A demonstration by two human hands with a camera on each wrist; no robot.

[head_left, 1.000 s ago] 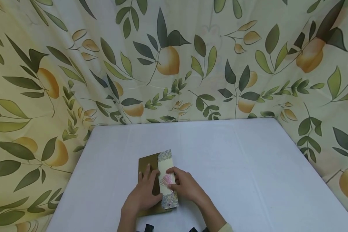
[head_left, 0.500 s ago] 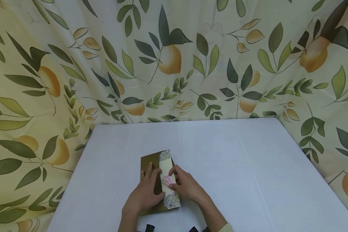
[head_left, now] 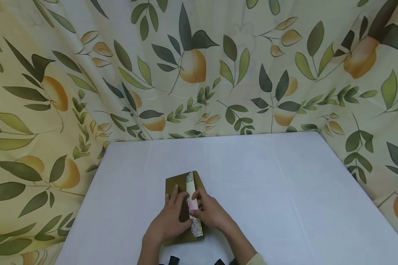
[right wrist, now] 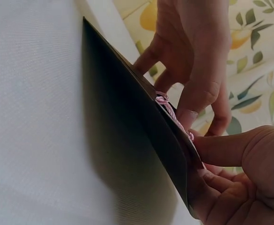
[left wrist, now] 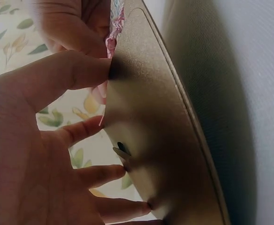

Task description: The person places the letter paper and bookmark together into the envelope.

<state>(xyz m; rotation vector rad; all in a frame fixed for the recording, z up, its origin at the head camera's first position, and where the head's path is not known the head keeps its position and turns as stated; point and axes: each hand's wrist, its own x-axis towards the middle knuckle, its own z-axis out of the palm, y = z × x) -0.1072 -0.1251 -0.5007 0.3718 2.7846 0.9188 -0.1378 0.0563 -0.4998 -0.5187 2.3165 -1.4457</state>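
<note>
A flat brown folder point(head_left: 176, 180) lies on the white table, with a pale bookmark point(head_left: 190, 179) patterned at both ends running along it. My left hand point(head_left: 169, 220) rests on the folder's left part, fingers spread and thumb by the bookmark's edge. From the right, my right hand point(head_left: 213, 213) pinches the bookmark between thumb and fingers. Its pink tassel point(right wrist: 172, 111) shows as a twisted cord between both hands in the right wrist view. Near the left fingertips, a small slit point(left wrist: 122, 151) shows in the folder. Whether the bookmark is tilted or partly inside the folder, I cannot tell.
The white-covered table point(head_left: 268, 184) extends around the folder on all sides. A curtain point(head_left: 199, 73) printed with fruit and leaves hangs behind and beside it. Small black objects point(head_left: 174, 260) show at the bottom edge, near the forearms.
The bookmark's visible face has narrowed, and more of the brown folder shows to its right. The folder and both hands appear slightly further right; the right hand keeps its pinch.
</note>
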